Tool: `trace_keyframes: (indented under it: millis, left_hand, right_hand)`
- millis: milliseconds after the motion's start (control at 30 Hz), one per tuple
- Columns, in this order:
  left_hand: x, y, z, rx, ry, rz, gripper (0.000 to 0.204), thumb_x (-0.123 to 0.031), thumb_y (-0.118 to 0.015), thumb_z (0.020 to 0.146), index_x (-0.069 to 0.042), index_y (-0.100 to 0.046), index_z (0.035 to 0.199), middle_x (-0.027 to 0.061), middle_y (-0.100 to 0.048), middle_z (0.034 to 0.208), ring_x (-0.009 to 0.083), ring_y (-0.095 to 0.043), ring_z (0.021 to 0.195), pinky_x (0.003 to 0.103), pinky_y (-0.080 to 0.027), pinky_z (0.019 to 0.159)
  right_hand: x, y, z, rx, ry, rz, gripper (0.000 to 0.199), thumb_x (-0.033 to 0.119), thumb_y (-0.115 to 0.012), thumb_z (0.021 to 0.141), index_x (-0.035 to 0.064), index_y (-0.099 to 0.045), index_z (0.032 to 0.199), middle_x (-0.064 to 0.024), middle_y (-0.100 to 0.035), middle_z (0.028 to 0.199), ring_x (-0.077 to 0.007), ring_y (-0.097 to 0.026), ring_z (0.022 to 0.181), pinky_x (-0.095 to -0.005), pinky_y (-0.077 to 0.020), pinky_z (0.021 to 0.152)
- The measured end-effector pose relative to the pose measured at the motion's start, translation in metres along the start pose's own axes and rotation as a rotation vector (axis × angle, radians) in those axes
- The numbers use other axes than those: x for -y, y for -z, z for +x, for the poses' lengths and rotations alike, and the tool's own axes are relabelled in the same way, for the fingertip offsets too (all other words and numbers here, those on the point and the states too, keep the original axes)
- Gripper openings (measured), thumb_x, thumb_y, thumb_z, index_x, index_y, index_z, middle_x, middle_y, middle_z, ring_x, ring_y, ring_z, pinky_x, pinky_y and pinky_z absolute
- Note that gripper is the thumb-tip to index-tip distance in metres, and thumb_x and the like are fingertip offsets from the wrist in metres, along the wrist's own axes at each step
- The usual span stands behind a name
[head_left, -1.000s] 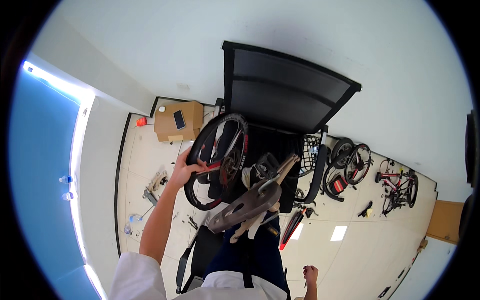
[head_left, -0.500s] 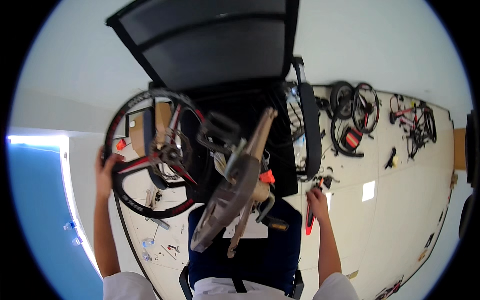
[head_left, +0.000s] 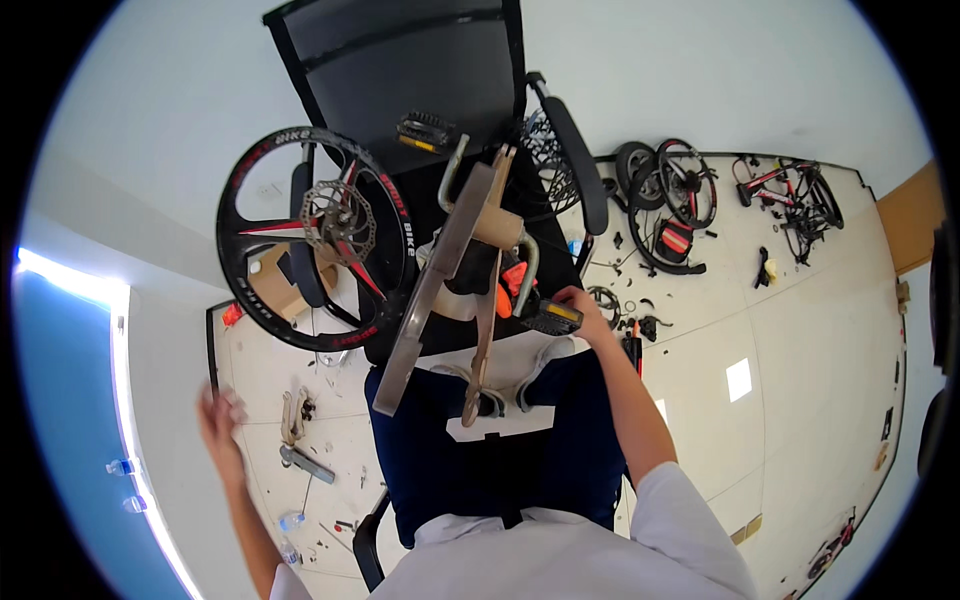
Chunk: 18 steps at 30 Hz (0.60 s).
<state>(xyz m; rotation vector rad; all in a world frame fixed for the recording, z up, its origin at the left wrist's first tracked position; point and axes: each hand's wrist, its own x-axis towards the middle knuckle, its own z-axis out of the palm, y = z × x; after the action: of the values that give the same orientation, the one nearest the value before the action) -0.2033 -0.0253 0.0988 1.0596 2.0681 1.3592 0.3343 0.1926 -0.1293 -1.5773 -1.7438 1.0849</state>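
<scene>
A brownish-grey bicycle frame with cranks and pedals rests on a black office chair in front of me. My right hand is closed around its near pedal, which is black with a yellow reflector. The far pedal points toward the chair back. A black-and-red spoked wheel with a brake disc stands on the frame's left. My left hand, slightly blurred, hangs below and left of the wheel, its fingers loosely apart and nothing in them.
The mesh-backed chair has an armrest at right. On the right floor lie loose wheels and a red-and-black bike frame. A hammer-like tool and bottles lie left. An orange-red item shows behind the frame.
My left hand has let go of the wheel rim and dropped down. My right hand has left a red-and-black tool and moved to the pedal. The bike appears turned more upright.
</scene>
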Motion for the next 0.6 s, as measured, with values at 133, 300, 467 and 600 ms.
trace_keyframes:
  millis: [133, 300, 467, 600]
  left_hand:
    - [0.072, 0.004, -0.104, -0.053, 0.164, -0.067, 0.033, -0.021, -0.052, 0.096, -0.002, -0.05, 0.123, 0.009, -0.063, 0.093, 0.0129, -0.061, 0.074, 0.025, -0.05, 0.063]
    - [0.129, -0.017, -0.216, -0.054, 0.618, -0.175, 0.021, -0.02, -0.057, 0.093, -0.001, -0.06, 0.101, 0.0081, -0.066, 0.086, 0.0152, -0.063, 0.073, 0.028, -0.05, 0.064]
    - [0.1, -0.023, -0.214, -0.163, 0.41, 0.244, 0.02, -0.018, -0.057, 0.09, 0.001, -0.06, 0.098, 0.0113, -0.068, 0.086, 0.0191, -0.066, 0.076, 0.031, -0.051, 0.064]
    - [0.055, -0.058, -0.205, 0.192, 0.367, 0.627, 0.025, -0.023, -0.058, 0.089, 0.0, -0.062, 0.097, 0.0151, -0.069, 0.08, 0.0253, -0.068, 0.072, 0.034, -0.053, 0.067]
  right_hand:
    - [-0.017, -0.035, 0.033, -0.148, -0.195, -0.107, 0.03, 0.033, -0.067, 0.077, 0.0038, -0.067, 0.087, -0.022, -0.068, 0.085, -0.0372, -0.066, 0.088, -0.0419, -0.0524, 0.074]
    - [0.009, -0.06, 0.043, -0.054, -0.149, -0.38, 0.054, 0.053, -0.069, 0.073, -0.001, -0.066, 0.081, -0.0243, -0.066, 0.08, -0.0391, -0.067, 0.083, -0.0462, -0.0529, 0.07]
    - [0.007, -0.045, 0.035, -0.07, -0.104, -0.142, 0.039, 0.035, -0.075, 0.067, -0.0013, -0.062, 0.073, -0.0209, -0.064, 0.068, -0.0348, -0.067, 0.069, -0.0402, -0.0518, 0.063]
    - [0.004, -0.047, 0.04, -0.129, -0.089, -0.068, 0.035, 0.028, -0.076, 0.066, -0.0016, -0.059, 0.071, -0.0194, -0.062, 0.064, -0.0332, -0.066, 0.064, -0.0385, -0.0503, 0.06]
